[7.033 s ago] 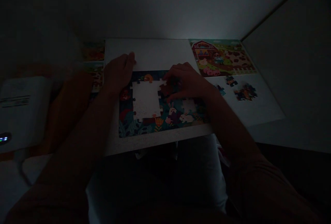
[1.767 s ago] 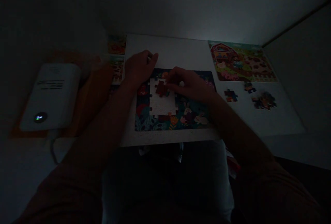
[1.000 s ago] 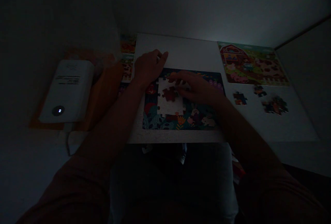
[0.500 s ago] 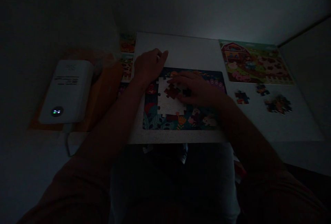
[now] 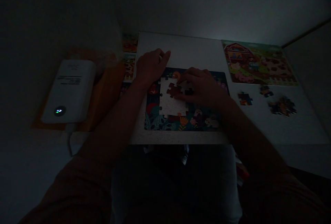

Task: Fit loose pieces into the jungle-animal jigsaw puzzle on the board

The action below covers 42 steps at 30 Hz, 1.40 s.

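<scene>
The scene is very dark. A partly built jigsaw puzzle [image 5: 181, 120] with rabbits and leaves lies on a white board [image 5: 181, 136], with a bare white gap [image 5: 169, 105] in its middle. My right hand [image 5: 204, 88] rests on the puzzle's upper right, fingers curled and pressing a dark red puzzle piece [image 5: 173, 90] at the gap's top edge. My left hand [image 5: 151, 66] lies on the puzzle's upper left corner, fingers together and slightly bent, holding the puzzle still.
A finished farm puzzle [image 5: 258, 67] lies at the back right. Loose pieces [image 5: 244, 98] and a small pile [image 5: 283, 107] sit below it. A white device [image 5: 71, 91] with a lit dot rests on an orange surface at left. More picture cards [image 5: 129, 55] lie behind my left hand.
My right hand has drawn the red piece from the middle of the gap up to its upper right edge. The view has shifted slightly. My left hand has stayed put.
</scene>
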{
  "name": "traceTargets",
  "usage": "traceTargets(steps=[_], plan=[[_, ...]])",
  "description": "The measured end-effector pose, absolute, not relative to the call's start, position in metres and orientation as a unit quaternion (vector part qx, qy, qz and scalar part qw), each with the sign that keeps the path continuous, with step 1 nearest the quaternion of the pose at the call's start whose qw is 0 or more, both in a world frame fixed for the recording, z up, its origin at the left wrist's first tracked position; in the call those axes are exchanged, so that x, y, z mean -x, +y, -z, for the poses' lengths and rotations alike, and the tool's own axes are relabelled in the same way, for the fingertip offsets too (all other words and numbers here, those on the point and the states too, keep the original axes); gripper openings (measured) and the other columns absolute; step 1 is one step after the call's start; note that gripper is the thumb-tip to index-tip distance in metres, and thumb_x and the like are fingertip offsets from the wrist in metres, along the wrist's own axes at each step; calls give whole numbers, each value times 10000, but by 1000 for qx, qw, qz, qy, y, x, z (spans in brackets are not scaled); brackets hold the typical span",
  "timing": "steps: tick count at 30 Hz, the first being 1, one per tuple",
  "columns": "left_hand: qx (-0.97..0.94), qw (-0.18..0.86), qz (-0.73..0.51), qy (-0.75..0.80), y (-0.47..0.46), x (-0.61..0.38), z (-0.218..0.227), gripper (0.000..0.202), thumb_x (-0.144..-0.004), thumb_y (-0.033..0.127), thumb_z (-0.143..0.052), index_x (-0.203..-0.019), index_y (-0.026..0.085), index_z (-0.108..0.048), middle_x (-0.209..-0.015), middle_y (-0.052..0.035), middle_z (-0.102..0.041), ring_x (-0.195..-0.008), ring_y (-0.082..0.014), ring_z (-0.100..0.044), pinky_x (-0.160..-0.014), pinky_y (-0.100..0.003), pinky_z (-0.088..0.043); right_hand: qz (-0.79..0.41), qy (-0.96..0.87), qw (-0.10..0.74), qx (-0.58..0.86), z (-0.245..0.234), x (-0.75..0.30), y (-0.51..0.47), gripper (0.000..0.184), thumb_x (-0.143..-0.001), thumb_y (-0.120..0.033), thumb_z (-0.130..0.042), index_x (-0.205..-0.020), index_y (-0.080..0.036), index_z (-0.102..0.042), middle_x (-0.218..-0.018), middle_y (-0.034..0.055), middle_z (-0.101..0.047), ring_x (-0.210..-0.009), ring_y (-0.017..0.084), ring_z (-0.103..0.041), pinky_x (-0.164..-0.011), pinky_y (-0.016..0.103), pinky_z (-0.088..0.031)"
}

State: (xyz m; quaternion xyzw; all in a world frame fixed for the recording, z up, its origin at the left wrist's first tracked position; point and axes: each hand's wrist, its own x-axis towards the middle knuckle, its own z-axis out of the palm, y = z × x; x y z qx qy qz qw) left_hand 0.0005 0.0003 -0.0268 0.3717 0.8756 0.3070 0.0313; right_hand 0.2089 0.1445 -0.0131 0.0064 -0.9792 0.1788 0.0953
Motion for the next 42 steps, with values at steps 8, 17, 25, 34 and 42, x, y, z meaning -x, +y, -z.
traceTargets(steps=[8,17,25,34,42], plan=[[-367,37,-298,880,0,-4,21,496,-1205,634,-427,-1180,282,-776,-1250,-124,-824,-1272,-334,-743,-1111,-450,-532,-210,-973,94,-13,16,-207,149,378,-998,-603,-845,-1209,-293,-799,-1313,138,-803,-1225,413,-742,-1133,640,-514],[-368,44,-322,871,1,-2,23,528,-1205,670,-403,-1200,311,-790,-1184,-112,-820,-1274,-326,-730,-1054,-436,-557,-209,-973,74,-61,15,-206,139,413,-1047,-556,-799,-1382,-314,-778,-1390,118,-808,-1244,379,-742,-1126,546,-495],[-369,23,-290,882,1,-4,22,533,-1220,633,-401,-1145,274,-788,-1215,-117,-843,-1191,-326,-761,-1054,-464,-552,-191,-972,73,-119,14,-204,132,327,-1146,-490,-697,-1405,-334,-822,-1399,115,-786,-1322,360,-714,-1123,524,-486],[-376,12,-289,880,1,-1,26,551,-1221,645,-380,-1178,296,-804,-1188,-98,-847,-1184,-303,-764,-1018,-419,-552,-182,-968,101,-137,21,-204,127,307,-1147,-444,-720,-1415,-358,-845,-1370,121,-745,-1286,335,-699,-1127,512,-514],[-372,15,-289,882,0,-4,22,548,-1225,639,-398,-1187,282,-813,-1237,-105,-849,-1200,-297,-767,-1056,-414,-539,-177,-973,101,-112,21,-205,131,452,-1105,-483,-763,-1528,-322,-766,-1472,152,-723,-1389,392,-671,-1165,562,-511]])
